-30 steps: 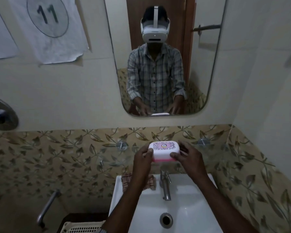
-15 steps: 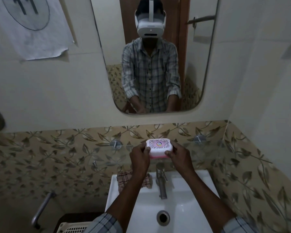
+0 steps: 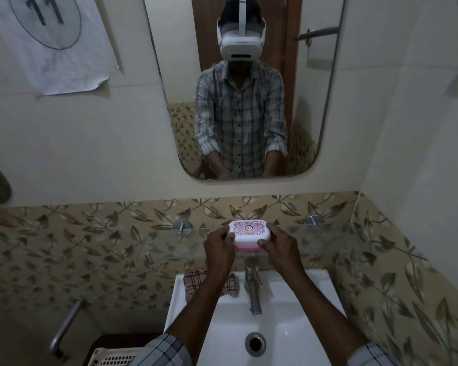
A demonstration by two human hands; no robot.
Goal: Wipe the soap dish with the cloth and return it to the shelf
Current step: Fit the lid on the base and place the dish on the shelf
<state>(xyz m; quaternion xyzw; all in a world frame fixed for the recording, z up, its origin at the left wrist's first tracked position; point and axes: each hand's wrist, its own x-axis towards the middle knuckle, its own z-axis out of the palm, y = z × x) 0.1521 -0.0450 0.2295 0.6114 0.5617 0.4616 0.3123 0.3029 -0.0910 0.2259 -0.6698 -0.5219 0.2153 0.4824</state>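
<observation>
Head view: the soap dish (image 3: 250,233), white with a pink base and a patterned lid, sits level with the glass shelf (image 3: 185,239) against the leaf-patterned tiles. I cannot tell whether it rests on the glass or is just above it. The left grip (image 3: 218,249) grasps the dish's 9 o'clock end, thumb on the front edge and fingers curled around the side. The right grip (image 3: 280,247) grasps the 3 o'clock end the same way.

At 6 o'clock from the dish stands the metal tap (image 3: 253,289), above the white sink (image 3: 302,307). The checked cloth (image 3: 193,282) lies crumpled on the sink's back rim at 7 o'clock from the dish, partly hidden by the left forearm, and neither grip touches it.

At 12 o'clock hangs the mirror (image 3: 323,101). A paper sheet (image 3: 64,62) marked 11 is stuck to the wall at 10 o'clock.
</observation>
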